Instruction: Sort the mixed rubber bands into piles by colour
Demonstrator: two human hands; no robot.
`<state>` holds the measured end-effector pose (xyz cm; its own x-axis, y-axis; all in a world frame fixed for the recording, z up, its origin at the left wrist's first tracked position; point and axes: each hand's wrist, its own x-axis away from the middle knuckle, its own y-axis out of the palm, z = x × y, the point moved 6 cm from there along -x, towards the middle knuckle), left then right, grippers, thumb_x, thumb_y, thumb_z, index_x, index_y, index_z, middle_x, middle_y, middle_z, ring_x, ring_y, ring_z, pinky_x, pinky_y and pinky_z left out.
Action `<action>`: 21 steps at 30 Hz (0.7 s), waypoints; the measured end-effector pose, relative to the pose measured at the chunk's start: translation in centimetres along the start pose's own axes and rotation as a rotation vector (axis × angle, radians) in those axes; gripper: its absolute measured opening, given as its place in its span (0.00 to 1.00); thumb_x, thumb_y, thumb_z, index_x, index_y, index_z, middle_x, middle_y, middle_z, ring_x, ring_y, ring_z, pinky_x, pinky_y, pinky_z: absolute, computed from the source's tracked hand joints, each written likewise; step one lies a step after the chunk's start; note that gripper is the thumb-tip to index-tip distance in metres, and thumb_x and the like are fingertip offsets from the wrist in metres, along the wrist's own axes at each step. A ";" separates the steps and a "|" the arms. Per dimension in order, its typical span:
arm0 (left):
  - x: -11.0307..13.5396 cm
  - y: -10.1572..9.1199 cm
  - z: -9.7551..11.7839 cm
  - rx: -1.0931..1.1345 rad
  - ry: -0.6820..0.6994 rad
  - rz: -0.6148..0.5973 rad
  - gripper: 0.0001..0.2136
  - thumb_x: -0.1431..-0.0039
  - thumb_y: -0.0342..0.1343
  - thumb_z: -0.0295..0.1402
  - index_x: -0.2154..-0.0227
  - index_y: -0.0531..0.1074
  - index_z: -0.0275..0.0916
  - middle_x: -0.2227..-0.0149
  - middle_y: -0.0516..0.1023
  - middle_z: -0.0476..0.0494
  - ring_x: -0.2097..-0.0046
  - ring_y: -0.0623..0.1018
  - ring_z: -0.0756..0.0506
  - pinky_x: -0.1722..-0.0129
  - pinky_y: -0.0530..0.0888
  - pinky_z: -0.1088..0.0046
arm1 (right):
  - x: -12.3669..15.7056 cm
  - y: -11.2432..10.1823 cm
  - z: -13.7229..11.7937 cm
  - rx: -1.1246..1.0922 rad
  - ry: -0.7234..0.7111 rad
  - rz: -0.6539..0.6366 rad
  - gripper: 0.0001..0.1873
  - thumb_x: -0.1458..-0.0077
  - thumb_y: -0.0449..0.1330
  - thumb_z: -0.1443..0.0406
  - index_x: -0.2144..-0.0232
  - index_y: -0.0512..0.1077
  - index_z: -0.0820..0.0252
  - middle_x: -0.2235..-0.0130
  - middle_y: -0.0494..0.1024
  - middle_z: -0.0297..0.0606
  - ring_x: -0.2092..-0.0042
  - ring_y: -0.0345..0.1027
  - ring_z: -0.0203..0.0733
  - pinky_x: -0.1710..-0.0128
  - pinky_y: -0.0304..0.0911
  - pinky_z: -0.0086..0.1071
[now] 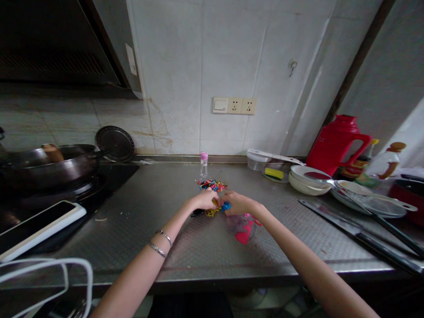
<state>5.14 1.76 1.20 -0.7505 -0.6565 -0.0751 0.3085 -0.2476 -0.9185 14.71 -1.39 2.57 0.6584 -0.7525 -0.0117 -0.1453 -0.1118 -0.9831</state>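
Both hands meet at the middle of the steel counter. My left hand is closed, fingertips pinched at a strand of yellow rubber bands. Close beside it, my right hand is curled over a blue bunch of rubber bands; its fingertips are partly hidden. Just beyond the hands lies a pile of mixed-colour small bands. A black bunch rests by the left wrist. Under the right forearm is a clear plastic bag with a red-pink patch. Behind the pile stands a small clear bottle with a pink cap.
A phone-like device with a white cable is at the left, near a pan on the stove. At the right are bowls, a long black-handled knife, a yellow sponge and a red thermos.
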 end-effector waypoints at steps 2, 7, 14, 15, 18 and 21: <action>0.0 0.0 -0.1 0.014 -0.015 -0.001 0.10 0.58 0.56 0.30 0.70 0.77 0.40 0.68 0.76 0.46 0.59 0.69 0.45 0.55 0.64 0.73 | 0.0 0.0 0.2 0.026 0.030 -0.015 0.16 0.61 0.58 0.64 0.64 0.72 0.57 0.63 0.70 0.38 0.64 0.64 0.39 0.66 0.58 0.27; 0.1 0.0 0.0 0.038 -0.017 -0.014 0.09 0.59 0.56 0.30 0.71 0.77 0.40 0.68 0.76 0.47 0.59 0.70 0.46 0.53 0.64 0.72 | -0.1 -0.2 0.5 0.069 0.075 -0.027 0.16 0.61 0.58 0.64 0.65 0.72 0.56 0.62 0.72 0.38 0.64 0.65 0.39 0.68 0.57 0.25; 0.3 -0.6 1.7 0.064 0.060 -0.048 0.07 0.58 0.57 0.28 0.74 0.77 0.41 0.71 0.78 0.49 0.63 0.73 0.49 0.53 0.63 0.74 | -0.1 -0.6 0.7 -0.023 0.046 -0.002 0.13 0.60 0.58 0.65 0.67 0.73 0.56 0.64 0.74 0.37 0.64 0.66 0.38 0.65 0.59 0.26; 0.4 -0.6 1.7 0.073 0.067 -0.053 0.07 0.57 0.57 0.29 0.73 0.77 0.40 0.70 0.78 0.49 0.64 0.73 0.49 0.55 0.64 0.75 | 0.0 -0.8 0.7 -0.046 0.032 0.010 0.13 0.60 0.58 0.65 0.67 0.73 0.57 0.63 0.74 0.36 0.64 0.66 0.38 0.65 0.59 0.26; 0.4 -0.6 1.7 0.112 0.090 -0.058 0.07 0.56 0.56 0.30 0.72 0.77 0.38 0.69 0.78 0.48 0.65 0.74 0.49 0.58 0.66 0.77 | 0.3 -1.9 0.9 -0.102 0.006 0.066 0.14 0.60 0.58 0.64 0.66 0.73 0.57 0.62 0.74 0.36 0.62 0.66 0.39 0.63 0.59 0.27; 0.3 -0.6 1.5 0.136 0.096 -0.041 0.08 0.54 0.54 0.30 0.71 0.77 0.37 0.68 0.79 0.46 0.66 0.75 0.49 0.60 0.67 0.77 | 0.9 -3.1 1.3 -0.122 0.006 0.109 0.14 0.59 0.58 0.65 0.65 0.74 0.58 0.61 0.74 0.37 0.60 0.66 0.39 0.60 0.59 0.27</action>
<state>5.61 0.67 2.33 -0.8145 -0.5745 -0.0809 0.3476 -0.3717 -0.8608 16.70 -0.85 5.35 0.6296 -0.7683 -0.1154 -0.3043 -0.1073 -0.9465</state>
